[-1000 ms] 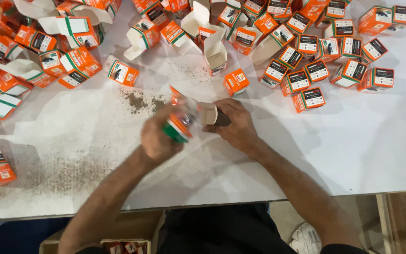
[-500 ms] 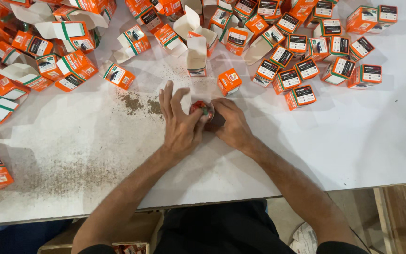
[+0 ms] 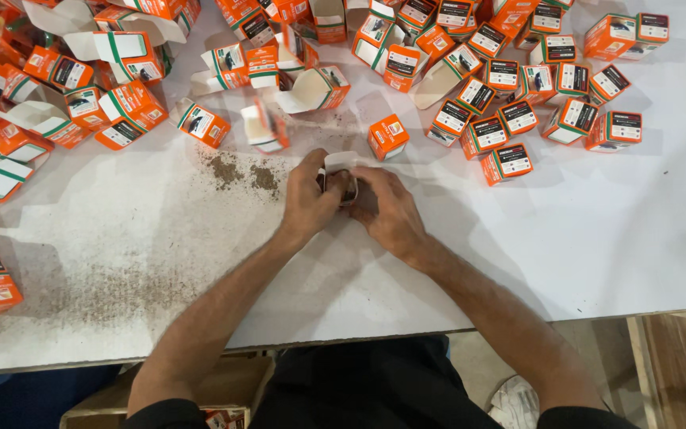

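Note:
Both of my hands meet at the middle of the white table around one small open carton, white inside, with something dark in it. My left hand wraps its left side, fingers curled over the top edge. My right hand holds the right side with fingers bent against it. The carton is mostly hidden by my fingers; only its white flap and dark inside show.
Many small orange, white and green cartons lie across the back: shut ones at the right, open and flattened ones at the left. One shut carton stands just beyond my hands. Dark crumbs and dust mark the table's left. A cardboard box sits below the table edge.
My left hand, spread flat half a second ago, has curled around the carton. A second ago both hands held it higher up. The view has shifted slightly.

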`<state>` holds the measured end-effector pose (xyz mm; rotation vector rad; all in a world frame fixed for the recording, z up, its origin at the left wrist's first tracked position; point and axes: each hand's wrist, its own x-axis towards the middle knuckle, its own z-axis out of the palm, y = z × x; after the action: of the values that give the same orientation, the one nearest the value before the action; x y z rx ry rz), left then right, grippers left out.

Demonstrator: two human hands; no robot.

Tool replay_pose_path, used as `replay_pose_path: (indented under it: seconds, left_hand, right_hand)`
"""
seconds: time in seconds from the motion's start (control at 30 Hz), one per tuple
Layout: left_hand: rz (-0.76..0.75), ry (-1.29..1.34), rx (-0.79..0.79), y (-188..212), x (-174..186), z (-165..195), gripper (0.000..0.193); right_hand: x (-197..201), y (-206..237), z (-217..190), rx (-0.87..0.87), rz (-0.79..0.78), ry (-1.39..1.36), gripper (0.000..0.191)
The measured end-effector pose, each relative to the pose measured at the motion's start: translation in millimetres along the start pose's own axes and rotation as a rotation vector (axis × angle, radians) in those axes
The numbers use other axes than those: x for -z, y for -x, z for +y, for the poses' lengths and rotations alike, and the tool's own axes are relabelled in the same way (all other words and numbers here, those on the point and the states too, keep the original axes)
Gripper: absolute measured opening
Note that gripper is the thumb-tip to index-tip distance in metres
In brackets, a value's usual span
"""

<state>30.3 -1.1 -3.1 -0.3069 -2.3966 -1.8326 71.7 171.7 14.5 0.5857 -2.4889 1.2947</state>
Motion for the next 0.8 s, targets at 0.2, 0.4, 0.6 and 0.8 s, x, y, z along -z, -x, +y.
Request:
replay_pose_path:
  seconds: [0.2, 0.4, 0.6, 0.8]
  left_hand:
    - [-0.341, 0.508, 0.367, 1, 38, 10, 0.019]
    - [-0.272, 0.337, 0.382, 1, 37, 12, 0.016]
    - [-0.113, -0.194, -0.607, 15, 32, 13, 0.041]
    - [-0.247, -0.258, -0.677, 22, 40, 17, 0.035]
  right_hand:
    - [9, -1, -1, 0.266, -0.057, 0.261, 0.055]
    - [10, -6, -3, 0.323, -0.078, 0.260, 0.051]
    - [11, -4, 3, 0.236, -0.073, 0.131, 0.042]
    - [8, 0, 10, -0.027, -0.121, 0.005, 0.053]
